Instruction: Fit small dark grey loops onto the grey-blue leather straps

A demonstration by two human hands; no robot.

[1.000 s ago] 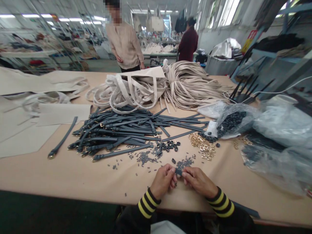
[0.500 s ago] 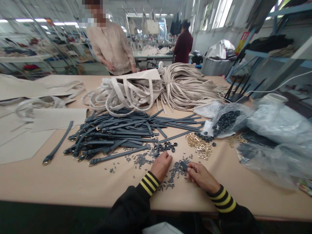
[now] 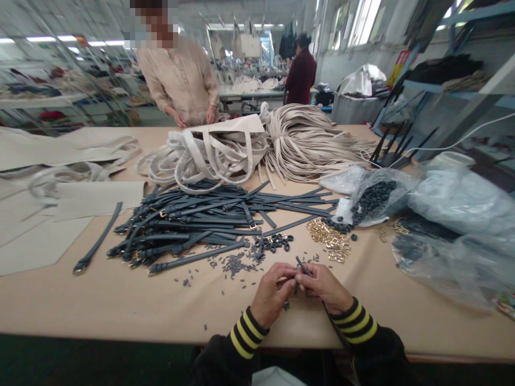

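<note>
Clear plastic bag holds dark rings (some lying outside).

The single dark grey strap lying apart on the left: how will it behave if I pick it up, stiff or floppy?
The single dark grey strap will probably feel fairly stiff but bendable, since it lies in a smooth curve without kinks. The metal buckle at its tip may dip first when lifted.

The left hand and right hand hide most of the dark strip between them; the loose grey bits are too small to tell, the plastic bag blurs its contents, and the top edge cuts off the standing person's head
</note>
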